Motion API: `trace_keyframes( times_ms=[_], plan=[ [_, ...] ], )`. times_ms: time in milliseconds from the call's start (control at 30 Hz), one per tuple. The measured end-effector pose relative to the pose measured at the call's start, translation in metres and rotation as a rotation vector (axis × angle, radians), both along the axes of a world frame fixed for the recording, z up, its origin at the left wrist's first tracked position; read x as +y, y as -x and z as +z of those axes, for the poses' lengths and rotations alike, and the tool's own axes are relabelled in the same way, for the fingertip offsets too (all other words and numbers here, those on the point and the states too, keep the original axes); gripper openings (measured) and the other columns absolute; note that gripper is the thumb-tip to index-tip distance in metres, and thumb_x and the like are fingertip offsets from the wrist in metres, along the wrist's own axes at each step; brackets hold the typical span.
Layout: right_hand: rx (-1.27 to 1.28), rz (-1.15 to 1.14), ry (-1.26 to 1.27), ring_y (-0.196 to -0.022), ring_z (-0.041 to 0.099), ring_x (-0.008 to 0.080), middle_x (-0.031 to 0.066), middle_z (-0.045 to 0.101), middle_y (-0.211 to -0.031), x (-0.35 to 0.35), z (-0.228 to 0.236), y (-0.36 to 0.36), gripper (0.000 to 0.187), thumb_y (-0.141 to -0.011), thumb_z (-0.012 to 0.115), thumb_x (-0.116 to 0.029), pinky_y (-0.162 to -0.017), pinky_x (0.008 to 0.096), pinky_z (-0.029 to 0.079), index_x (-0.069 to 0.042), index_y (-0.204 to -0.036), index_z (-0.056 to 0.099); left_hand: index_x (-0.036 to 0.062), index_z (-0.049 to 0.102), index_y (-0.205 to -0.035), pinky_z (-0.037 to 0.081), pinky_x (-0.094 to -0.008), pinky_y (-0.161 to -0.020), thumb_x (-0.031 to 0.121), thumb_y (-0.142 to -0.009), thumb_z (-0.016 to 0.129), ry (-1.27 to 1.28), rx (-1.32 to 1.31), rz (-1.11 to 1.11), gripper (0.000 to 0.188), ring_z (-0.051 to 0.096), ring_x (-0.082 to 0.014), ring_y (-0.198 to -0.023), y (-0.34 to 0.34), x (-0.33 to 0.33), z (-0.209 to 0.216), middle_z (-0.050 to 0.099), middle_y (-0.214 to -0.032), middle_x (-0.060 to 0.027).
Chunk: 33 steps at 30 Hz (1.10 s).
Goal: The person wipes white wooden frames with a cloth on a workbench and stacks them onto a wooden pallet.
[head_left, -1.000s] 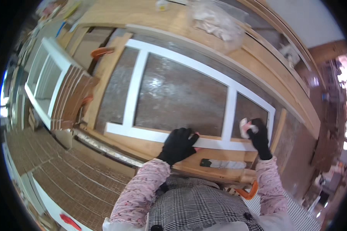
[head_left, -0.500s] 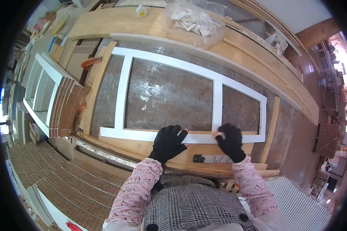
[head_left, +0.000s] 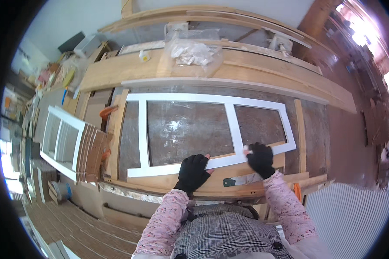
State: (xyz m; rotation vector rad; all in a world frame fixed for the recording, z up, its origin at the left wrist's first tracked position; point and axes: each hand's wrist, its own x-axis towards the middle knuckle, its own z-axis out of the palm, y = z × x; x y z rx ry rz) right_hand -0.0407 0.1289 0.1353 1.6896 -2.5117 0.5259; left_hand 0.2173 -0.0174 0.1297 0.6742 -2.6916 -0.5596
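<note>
A white frame (head_left: 142,138) with crossbars lies flat on the bench. My left hand (head_left: 193,173), in a black fingerless glove, grips its near rail, with index finger and thumb on either side of it. My right hand (head_left: 260,160), gloved alike, is closed just right of the right crossbar's foot. Something small and white shows at its fingertips, too little to name. Under my right wrist lies a flat tool (head_left: 240,179) with a dark end and a pale, worn blade, partly hidden. Beneath the near rail is a wooden board (head_left: 168,180).
Wooden strips (head_left: 300,136) flank the frame, and orange clamps (head_left: 109,112) sit at the left. A stack of similar white frames (head_left: 80,144) stands further left. Across the bench lie a plastic bag (head_left: 194,54) with white scraps and a small white bottle (head_left: 144,55).
My view has tilted upward, so the bench sits lower and more of the far wall shows. My right hand has moved slightly right, off the crossbar's foot. The left keeps its hold.
</note>
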Motion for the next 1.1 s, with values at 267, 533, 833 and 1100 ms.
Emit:
trace_keyframes(
  times_ms=[267,533,833,1100],
  plan=[
    [-0.525,-0.45,0.294,-0.077,0.064,0.034,0.013,0.064,-0.081,0.107,0.044,-0.036,0.029,-0.084,0.077,-0.033,-0.069,0.043,0.049,-0.007,-0.088,0.063,0.0065,0.065,-0.094,0.049,-0.0503,-0.076,0.038,-0.076,0.078,0.057,-0.278,-0.042,0.038,0.064,-0.0363,-0.088,-0.048,-0.029,0.013,0.066,-0.085,-0.0144],
    [-0.666,-0.494,0.732,-0.1,0.064,0.0329,0.016,0.064,-0.102,0.14,-0.012,-0.187,0.034,-0.088,0.065,-0.016,-0.086,0.0431,0.05,-0.002,-0.118,0.057,-0.0001,0.062,-0.124,0.049,-0.0405,-0.09,0.031,-0.092,0.071,0.182,-0.074,-0.156,0.045,0.063,-0.0285,-0.1,-0.044,-0.13,0.165,0.068,-0.106,-0.0153],
    [-0.653,-0.697,0.809,-0.117,0.063,0.0353,0.0212,0.065,-0.124,0.235,0.043,-0.222,0.101,-0.075,0.079,-0.059,-0.098,0.042,0.049,-0.002,-0.148,0.04,0.0029,0.053,-0.13,0.047,-0.0385,-0.067,0.027,-0.101,0.054,-0.9,0.103,-0.576,0.038,0.055,-0.0216,-0.077,-0.004,0.044,0.428,0.061,-0.098,-0.0081],
    [-0.741,-1.149,0.82,-0.091,0.072,0.0283,0.0106,0.073,-0.098,0.45,0.044,-0.316,0.063,-0.072,0.083,-0.051,-0.079,0.0382,0.055,-0.011,-0.117,0.067,0.0034,0.057,-0.124,0.045,-0.0382,-0.073,0.023,-0.1,0.057,-1.326,-0.225,-0.937,0.032,0.055,-0.0206,-0.088,0.115,0.239,0.309,0.062,-0.105,-0.0074]
  ],
)
